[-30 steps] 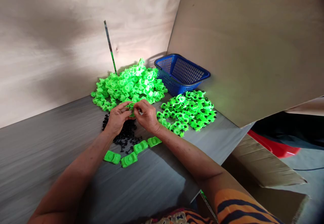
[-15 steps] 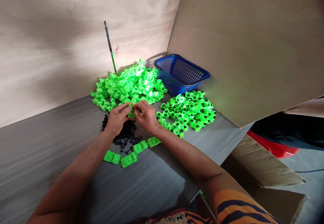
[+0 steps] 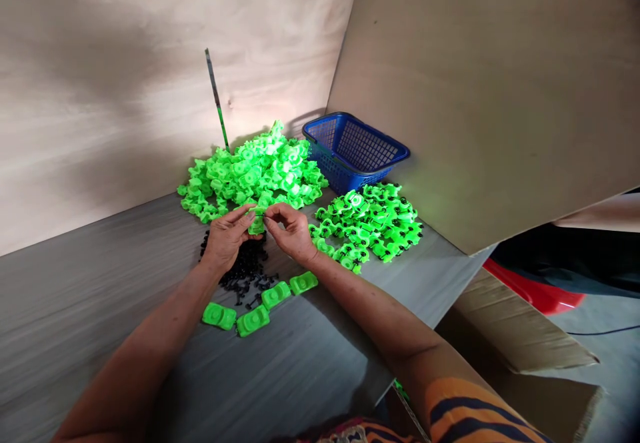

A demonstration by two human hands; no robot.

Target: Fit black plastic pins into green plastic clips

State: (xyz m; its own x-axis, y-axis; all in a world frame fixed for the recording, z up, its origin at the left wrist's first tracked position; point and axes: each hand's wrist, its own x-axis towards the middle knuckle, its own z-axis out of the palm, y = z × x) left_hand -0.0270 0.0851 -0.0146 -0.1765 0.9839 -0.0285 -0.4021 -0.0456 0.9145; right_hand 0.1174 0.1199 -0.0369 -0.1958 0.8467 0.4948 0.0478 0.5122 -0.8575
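Note:
My left hand (image 3: 227,237) is closed around a small bright green plastic toy car body (image 3: 257,224), thumb and fingers gripping its left side. At the car's right side my right hand (image 3: 291,231) pinches the end of a thin black wheel axle (image 3: 261,215), which lies across the car; its far end is hard to make out. Under my hands is a heap of small black wheel axles (image 3: 245,266), partly hidden by the left hand. Several green car bodies (image 3: 253,321) lie in a loose line on the table in front of the heap.
Behind my hands rises a large pile of green car bodies (image 3: 250,173). To the right is a pile of green cars with black wheels (image 3: 383,219), with a blue plastic basket (image 3: 353,179) behind it. Wooden panels enclose the back and right. A cardboard box (image 3: 525,329) stands beside the table.
My right fingers have drawn slightly apart from the left hand, uncovering more of the green car body and the dark axle. The camera view has shifted a little.

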